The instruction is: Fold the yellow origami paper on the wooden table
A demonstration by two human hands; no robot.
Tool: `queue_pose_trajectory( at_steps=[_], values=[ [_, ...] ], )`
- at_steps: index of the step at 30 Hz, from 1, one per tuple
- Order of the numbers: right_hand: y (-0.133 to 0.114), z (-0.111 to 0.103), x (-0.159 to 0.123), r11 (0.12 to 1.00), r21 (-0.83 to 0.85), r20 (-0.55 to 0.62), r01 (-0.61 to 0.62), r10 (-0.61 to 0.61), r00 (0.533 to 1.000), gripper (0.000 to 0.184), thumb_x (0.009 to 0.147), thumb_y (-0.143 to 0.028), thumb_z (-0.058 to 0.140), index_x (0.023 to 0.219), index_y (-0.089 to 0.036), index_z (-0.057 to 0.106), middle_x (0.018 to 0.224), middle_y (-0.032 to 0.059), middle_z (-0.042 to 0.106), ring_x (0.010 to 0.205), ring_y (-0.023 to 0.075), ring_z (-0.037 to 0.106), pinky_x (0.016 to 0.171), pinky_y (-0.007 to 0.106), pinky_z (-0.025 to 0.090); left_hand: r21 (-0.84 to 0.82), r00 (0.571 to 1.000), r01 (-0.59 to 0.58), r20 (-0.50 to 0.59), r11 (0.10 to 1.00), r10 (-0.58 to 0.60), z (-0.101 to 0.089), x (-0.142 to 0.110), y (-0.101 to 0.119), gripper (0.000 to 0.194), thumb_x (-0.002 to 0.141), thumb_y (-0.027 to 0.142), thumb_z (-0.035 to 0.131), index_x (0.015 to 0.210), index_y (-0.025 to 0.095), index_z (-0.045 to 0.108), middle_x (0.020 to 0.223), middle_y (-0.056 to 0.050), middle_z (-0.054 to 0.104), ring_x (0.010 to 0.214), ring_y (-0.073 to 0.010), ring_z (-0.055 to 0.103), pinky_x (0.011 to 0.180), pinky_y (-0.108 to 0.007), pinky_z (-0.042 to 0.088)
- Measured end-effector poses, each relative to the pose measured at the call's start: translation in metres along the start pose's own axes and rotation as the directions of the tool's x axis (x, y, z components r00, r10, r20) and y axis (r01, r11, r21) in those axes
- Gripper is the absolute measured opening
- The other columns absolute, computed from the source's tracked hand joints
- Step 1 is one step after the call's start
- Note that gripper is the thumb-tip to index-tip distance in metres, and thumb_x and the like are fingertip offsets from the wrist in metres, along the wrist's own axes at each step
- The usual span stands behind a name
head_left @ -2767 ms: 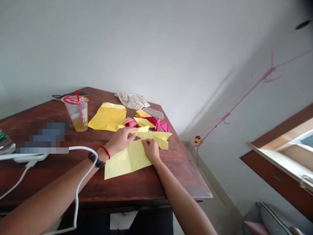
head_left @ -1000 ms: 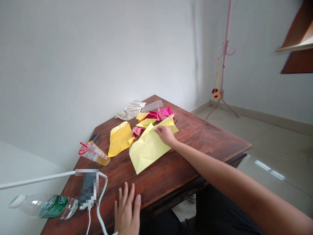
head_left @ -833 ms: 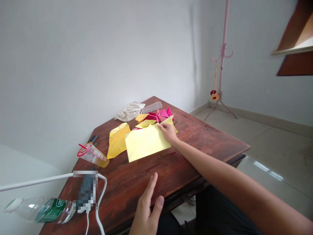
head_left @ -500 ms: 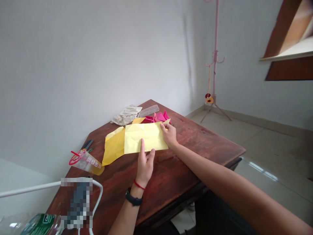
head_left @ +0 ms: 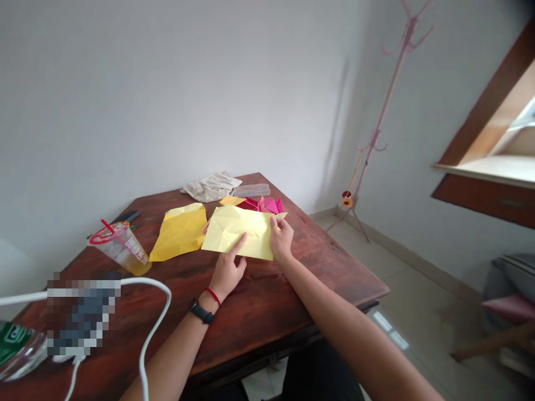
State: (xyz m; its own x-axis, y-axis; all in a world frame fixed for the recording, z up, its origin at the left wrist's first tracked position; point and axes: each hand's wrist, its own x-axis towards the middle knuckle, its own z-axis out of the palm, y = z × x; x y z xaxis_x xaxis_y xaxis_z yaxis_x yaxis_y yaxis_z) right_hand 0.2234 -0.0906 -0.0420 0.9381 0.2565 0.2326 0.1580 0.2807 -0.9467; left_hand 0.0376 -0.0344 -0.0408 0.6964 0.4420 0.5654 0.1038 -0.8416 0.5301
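"Yellow creased paper sheet [head_left: 232, 236], where does it lie?"

"Flat on my reddish-brown wooden table [head_left: 251, 317]; my right hand [head_left: 281, 240] pinches its edge, my left hand [head_left: 228, 271] presses one fingertip on it."

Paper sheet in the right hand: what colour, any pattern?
Pale yellow and unpatterned, with crease lines: the paper sheet. Shows best in the head view.
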Motion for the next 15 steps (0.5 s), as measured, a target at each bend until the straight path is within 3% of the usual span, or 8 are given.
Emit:
queue_pose_trajectory(
  at_steps=[5,9,15],
  values=[
    [0.008,0.003,-0.008,0.998,-0.016,0.02,-0.057,0.057,0.998,0.042,0.079,-0.058,0.065,0.072,-0.017,0.065,0.067,0.003,0.065,0.064,0.0177,0.055,0.056,0.027,0.042,0.006,0.992,0.085,-0.092,0.996,-0.084,-0.001,0.001,-0.014,0.065,0.084,-0.001,0.049,0.141,0.025,0.063,0.133,-0.006,0.07,0.114,-0.0253,0.072,0.106,-0.038,0.055],
    [0.014,0.001,-0.01,0.994,-0.019,0.036,-0.109,0.11,0.993,0.043,0.078,-0.06,0.065,0.073,-0.017,0.065,0.067,0.0039,0.066,0.058,0.0171,0.056,0.052,0.027,0.045,-0.039,0.978,0.114,-0.171,0.993,-0.119,-0.005,-0.001,-0.022,0.056,0.084,0.001,0.051,0.129,0.025,0.073,0.113,-0.008,0.079,0.097,-0.0236,0.076,0.097,-0.037,0.058],
    [0.019,-0.006,-0.007,0.99,-0.034,0.044,-0.135,0.137,0.99,0.043,0.076,-0.059,0.068,0.073,-0.017,0.065,0.072,0.0057,0.069,0.061,0.0171,0.059,0.052,0.027,0.048,-0.053,0.978,0.13,-0.16,0.99,-0.137,-0.001,-0.005,-0.019,0.061,0.083,0.003,0.054,0.136,0.03,0.068,0.11,-0.004,0.08,0.095,-0.0213,0.075,0.091,-0.03,0.057]
  ],
)
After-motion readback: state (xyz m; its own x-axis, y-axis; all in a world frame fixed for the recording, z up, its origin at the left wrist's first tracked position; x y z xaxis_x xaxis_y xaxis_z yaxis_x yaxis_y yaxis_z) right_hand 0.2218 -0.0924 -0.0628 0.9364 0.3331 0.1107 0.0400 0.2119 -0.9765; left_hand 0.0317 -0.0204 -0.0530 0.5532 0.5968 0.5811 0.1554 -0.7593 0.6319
